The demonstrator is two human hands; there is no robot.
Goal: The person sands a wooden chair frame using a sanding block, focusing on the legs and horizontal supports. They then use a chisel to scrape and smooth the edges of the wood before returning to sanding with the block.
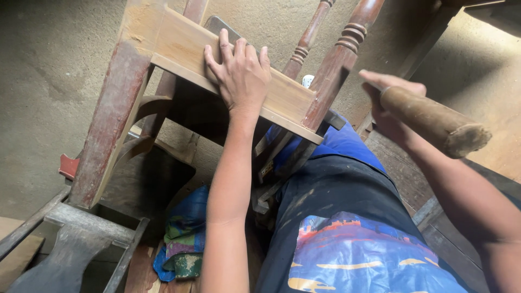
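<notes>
Your left hand [240, 73] lies flat, fingers spread, on the pale wooden rail [217, 57] of the upturned chair frame [111, 116]. Right of that rail, your right hand [392, 106] keeps a clenched grip on a wooden handle [434, 122].

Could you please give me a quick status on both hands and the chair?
Left hand flat on pale wooden chair rail. Right hand gripping brown wooden tool handle, raised. Nothing between them.

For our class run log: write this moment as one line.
left hand: flat on chair rail | right hand: grips wooden handle, raised | chair tilted
</notes>
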